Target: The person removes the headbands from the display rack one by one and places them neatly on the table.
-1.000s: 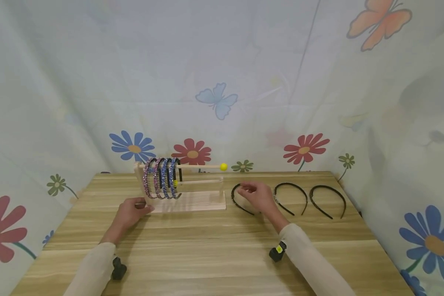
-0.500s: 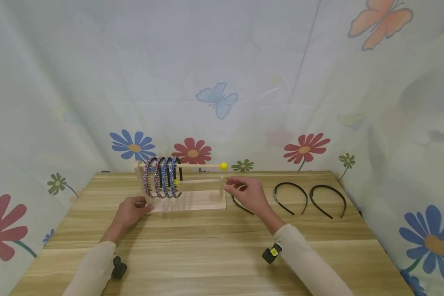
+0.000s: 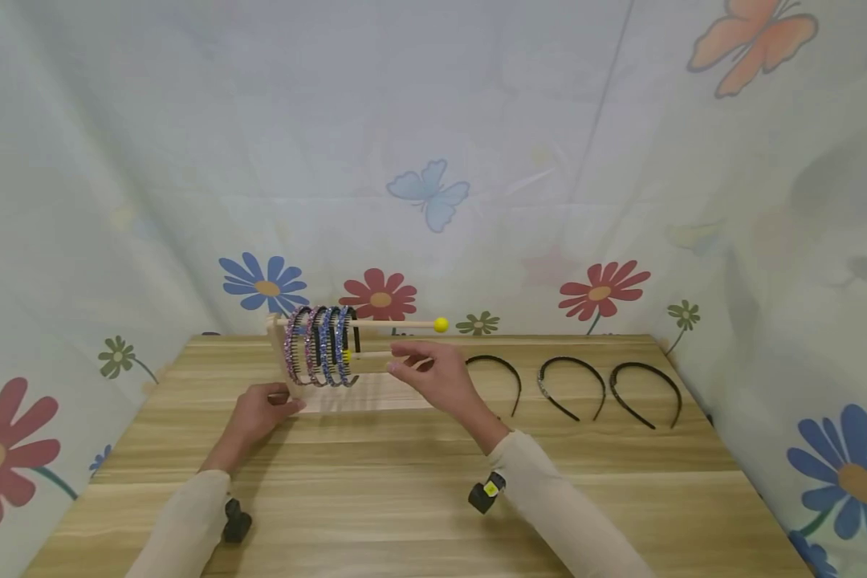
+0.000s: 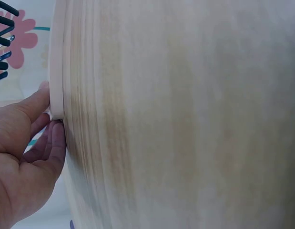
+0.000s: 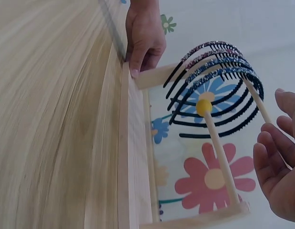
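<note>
Several glittery pink and blue headbands (image 3: 342, 337) with comb teeth hang on the upper rod of a pale wooden stand (image 5: 129, 157). My left hand (image 3: 260, 412) holds the left end of its base; in the left wrist view the thumb lies against the board and the fingers curl at its corner. My right hand (image 3: 437, 373) is in front of the stand's right part, thumb and fingers apart, nothing between them. In the right wrist view its loosely bent fingers (image 5: 269, 148) overlap the upper rod (image 5: 258, 101). The lower rod (image 5: 220, 150) ends in a yellow ball (image 5: 204, 107).
To the right on the wood-patterned table (image 3: 376, 490) lie three black headbands: a left one (image 3: 514, 377) partly behind my right hand, a middle one (image 3: 585, 363), and a right one (image 3: 661, 373). A flower-printed cloth (image 3: 433, 265) hangs behind.
My right hand has moved left from beside the nearest black headband to in front of the stand's right part. My left hand stays at the base, and the headbands stay in place.
</note>
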A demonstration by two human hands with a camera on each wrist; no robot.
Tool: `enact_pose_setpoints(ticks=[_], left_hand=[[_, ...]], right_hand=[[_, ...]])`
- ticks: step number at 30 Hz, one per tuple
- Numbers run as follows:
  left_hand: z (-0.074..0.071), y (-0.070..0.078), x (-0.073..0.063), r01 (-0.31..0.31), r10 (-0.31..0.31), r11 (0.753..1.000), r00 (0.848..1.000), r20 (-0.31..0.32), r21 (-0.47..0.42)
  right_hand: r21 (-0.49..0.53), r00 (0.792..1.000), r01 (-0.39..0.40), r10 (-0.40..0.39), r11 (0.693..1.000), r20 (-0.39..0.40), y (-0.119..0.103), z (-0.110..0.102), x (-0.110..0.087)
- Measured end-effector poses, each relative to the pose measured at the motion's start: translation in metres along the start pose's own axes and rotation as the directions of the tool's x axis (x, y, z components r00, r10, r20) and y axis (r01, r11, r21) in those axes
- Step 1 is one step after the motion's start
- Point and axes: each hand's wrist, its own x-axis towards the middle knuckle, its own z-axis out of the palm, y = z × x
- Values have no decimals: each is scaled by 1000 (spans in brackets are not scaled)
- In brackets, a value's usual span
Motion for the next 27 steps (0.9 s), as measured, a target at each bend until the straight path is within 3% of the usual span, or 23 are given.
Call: enact_pose_setpoints(ticks=[10,27], left_hand=[[1,-3,2,-7,7,1000,1000,2,-8],[0,0,1,9,-9,1000,1000,6,-4]], right_hand=[[39,997,-67,65,997,38,-5,36,12],[43,997,-55,53,998,57,-6,67,23]])
